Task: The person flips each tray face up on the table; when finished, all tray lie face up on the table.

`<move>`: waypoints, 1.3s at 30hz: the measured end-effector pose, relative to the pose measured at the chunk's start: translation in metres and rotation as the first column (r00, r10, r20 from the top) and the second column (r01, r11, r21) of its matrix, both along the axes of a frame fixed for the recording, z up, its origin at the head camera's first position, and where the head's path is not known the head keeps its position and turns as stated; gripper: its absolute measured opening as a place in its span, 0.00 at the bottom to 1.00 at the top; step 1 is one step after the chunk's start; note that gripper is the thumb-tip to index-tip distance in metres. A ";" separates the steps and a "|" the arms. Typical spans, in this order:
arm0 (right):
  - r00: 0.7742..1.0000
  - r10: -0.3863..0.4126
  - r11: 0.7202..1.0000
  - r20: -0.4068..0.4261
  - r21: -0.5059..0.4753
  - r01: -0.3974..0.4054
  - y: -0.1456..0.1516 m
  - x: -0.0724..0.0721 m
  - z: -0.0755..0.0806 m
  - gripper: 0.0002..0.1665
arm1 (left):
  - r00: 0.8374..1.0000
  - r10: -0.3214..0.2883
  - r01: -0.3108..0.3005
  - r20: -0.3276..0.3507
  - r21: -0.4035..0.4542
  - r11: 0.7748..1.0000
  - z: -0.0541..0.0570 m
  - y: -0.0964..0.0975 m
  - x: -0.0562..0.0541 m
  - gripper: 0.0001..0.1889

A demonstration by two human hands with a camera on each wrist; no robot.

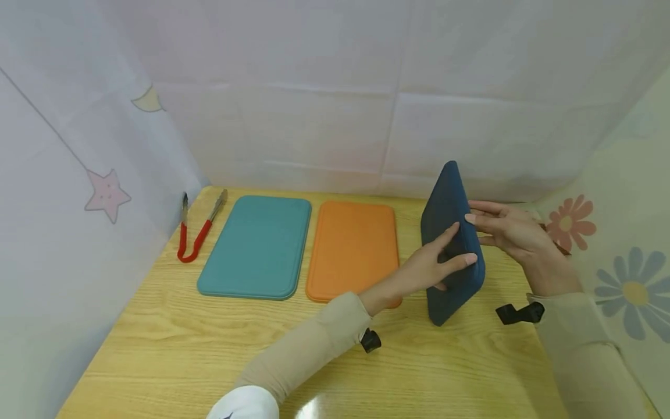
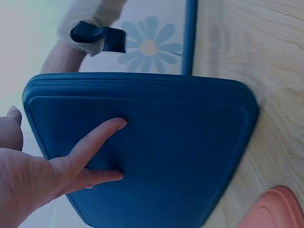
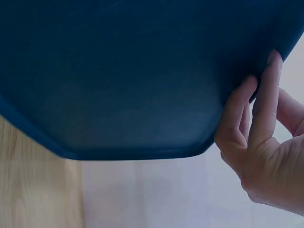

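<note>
A dark blue rectangular board [image 1: 447, 233] with rounded corners and a thin line around its face stands tilted on edge at the right of the table. My right hand [image 1: 518, 233] pinches its edge from the right, the thumb on the rim and the fingers behind. In the right wrist view, that hand's fingers [image 3: 268, 95] lie along the other face of the board [image 3: 137, 95]. From the left, my left hand [image 1: 424, 267] rests on the near face and edge. Its straight, spread fingers [image 2: 97, 142] press that face of the board [image 2: 180, 156] in the left wrist view.
An orange board [image 1: 356, 250] lies flat left of the blue one, with a teal board [image 1: 256, 247] beside it. Farther left are red-handled tongs [image 1: 195, 247], their arms spread apart. A patterned white curtain [image 1: 314, 116] hangs around the wooden table [image 1: 183, 349].
</note>
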State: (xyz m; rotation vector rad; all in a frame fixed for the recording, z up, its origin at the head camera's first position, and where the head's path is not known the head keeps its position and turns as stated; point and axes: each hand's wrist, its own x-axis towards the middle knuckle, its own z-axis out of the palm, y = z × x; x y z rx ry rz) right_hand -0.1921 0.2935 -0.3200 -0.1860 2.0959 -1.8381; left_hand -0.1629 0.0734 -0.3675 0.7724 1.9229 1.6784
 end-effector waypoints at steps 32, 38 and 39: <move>0.981 -0.077 0.932 0.177 0.363 0.007 0.008 0.008 -0.112 0.41 | 0.913 0.203 -0.247 0.353 0.083 0.965 0.020 -0.031 0.023 0.49; 0.987 -0.061 0.907 0.152 0.420 -0.009 0.021 0.012 -0.120 0.39 | 0.895 0.193 -0.271 0.402 0.146 0.951 0.013 -0.039 0.019 0.49; 0.987 -0.060 0.905 0.149 0.425 -0.010 0.022 0.012 -0.120 0.38 | 0.894 0.191 -0.271 0.406 0.148 0.951 0.012 -0.040 0.018 0.49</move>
